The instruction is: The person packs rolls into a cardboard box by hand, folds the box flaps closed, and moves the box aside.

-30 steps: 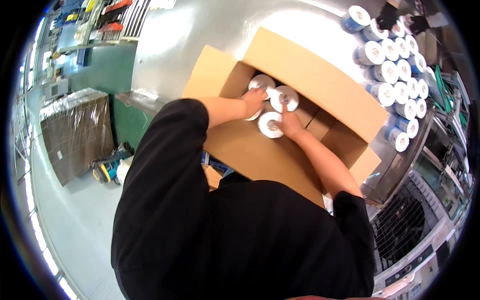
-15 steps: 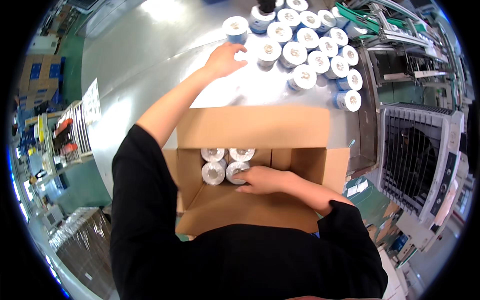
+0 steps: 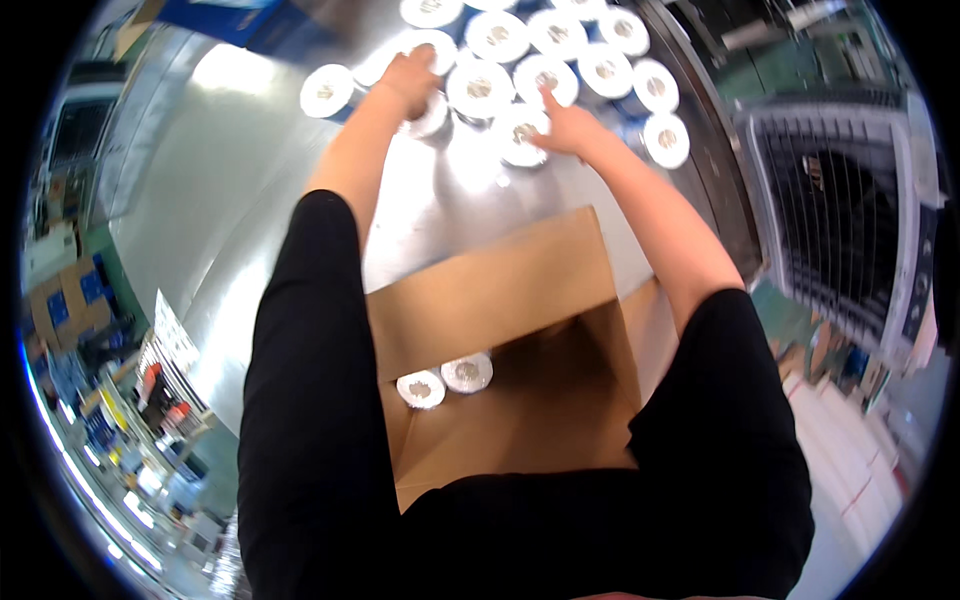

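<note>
My left hand (image 3: 411, 82), a little smeared by motion, curls its fingers round the side of a white wrapped roll (image 3: 430, 118) at the near left of a group. My right hand (image 3: 571, 130) reaches over another white roll (image 3: 516, 136); thumb and forefinger are spread at its right side, and the other fingers are partly hidden. Below both hands, close to my body, an opened cardboard box (image 3: 490, 290) sits turned at an angle. Inside its left part two white rolls (image 3: 467, 373) show beneath the raised far flap, which hides what lies behind them.
Several more upright rolls (image 3: 497, 37) crowd the far part of the metal table (image 3: 220, 170). A separate roll (image 3: 327, 91) stands left of them. A blue box (image 3: 225, 20) lies at the far left. At right is a grey grilled machine (image 3: 835, 220).
My right hand has left the rolls inside the box and moved out to the table's rolls. My left hand has reached farther in among them. The view has turned and shifted.
</note>
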`<state>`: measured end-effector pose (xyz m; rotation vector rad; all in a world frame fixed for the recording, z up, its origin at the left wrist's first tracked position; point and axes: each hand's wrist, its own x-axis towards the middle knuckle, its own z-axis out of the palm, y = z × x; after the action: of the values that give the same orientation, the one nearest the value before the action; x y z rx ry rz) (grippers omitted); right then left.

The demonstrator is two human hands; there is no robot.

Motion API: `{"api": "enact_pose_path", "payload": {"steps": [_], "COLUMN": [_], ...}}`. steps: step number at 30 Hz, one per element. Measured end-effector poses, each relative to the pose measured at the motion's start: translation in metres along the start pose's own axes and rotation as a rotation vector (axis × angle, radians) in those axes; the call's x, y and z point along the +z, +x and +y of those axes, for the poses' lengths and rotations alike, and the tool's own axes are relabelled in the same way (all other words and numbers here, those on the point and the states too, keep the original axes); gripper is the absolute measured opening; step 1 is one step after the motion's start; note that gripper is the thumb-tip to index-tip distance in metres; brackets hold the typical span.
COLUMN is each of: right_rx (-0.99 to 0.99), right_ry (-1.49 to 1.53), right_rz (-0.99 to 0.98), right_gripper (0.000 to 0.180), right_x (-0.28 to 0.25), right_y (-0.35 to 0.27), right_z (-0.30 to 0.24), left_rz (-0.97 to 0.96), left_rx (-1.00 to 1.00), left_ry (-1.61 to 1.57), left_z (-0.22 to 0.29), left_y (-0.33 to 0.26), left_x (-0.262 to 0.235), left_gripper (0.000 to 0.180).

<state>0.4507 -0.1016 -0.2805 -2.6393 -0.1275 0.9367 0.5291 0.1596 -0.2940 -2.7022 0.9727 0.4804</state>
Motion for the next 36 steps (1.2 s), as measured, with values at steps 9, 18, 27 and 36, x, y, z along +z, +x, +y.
{"api": "enact_pose_path", "payload": {"steps": [9,18,27,36], "right_rx": [-0.136,-0.178,-0.505,-0.716], "right_ry": [0.223,0.105,-0.043,-0.2], "right_rz": [0.268,0.29,0.312,0.477], "right_gripper": [0.077,0.065,0.054,0.051], "right_x": [0.022,0.015,-0.064,-0.123], "right_y": [0.033,-0.001,-0.061,-0.181], "right_z": [0.012,0.03,-0.039,-0.108], "left_rz": [0.138,0.484,-0.193,0.16], "left_rx": [-0.4,-0.568,-0.289,-0.072], "left_ry": [-0.515,-1.955,-1.358,-0.503], "left_z": [-0.005,0.064,0.252,0.306], "left_y": [-0.106,-0.38,-0.322,-0.253], "left_x": [-0.017,-0.116,-0.055,-0.001], "left_gripper": [0.053,0.03,0.03,0.036]}}
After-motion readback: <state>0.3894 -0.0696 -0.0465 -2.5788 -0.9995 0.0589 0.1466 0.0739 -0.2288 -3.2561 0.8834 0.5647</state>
